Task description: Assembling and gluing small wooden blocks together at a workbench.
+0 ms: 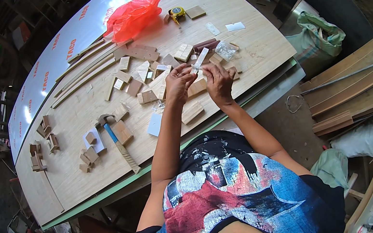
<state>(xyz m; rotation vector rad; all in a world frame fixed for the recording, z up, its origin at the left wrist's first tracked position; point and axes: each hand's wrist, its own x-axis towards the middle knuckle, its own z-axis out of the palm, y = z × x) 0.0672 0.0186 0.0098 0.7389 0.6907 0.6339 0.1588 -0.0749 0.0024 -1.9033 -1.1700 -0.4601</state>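
Observation:
Above the wooden worktop, a narrow whitish strip [201, 58] sticks up between my fingertips; its kind is too small to make out. My left hand [178, 84] pinches its lower end from the left. My right hand [220, 83] is closed at the same end, its fingertips almost meeting the left ones. Just beyond the strip lies a clear plastic bag [226, 50] of small pieces. Wood blocks surround the hands, among them a pale block [192, 112] between my forearms and a two-toned block [147, 97] left of my left hand.
A hammer [118, 144] with a blue and tan handle lies at the left front, near small blocks [88, 157]. Farther back are a red plastic bag [134, 18], a yellow tape measure [176, 14] and long wood strips [85, 76]. The worktop's edge [268, 77] runs close to my right forearm.

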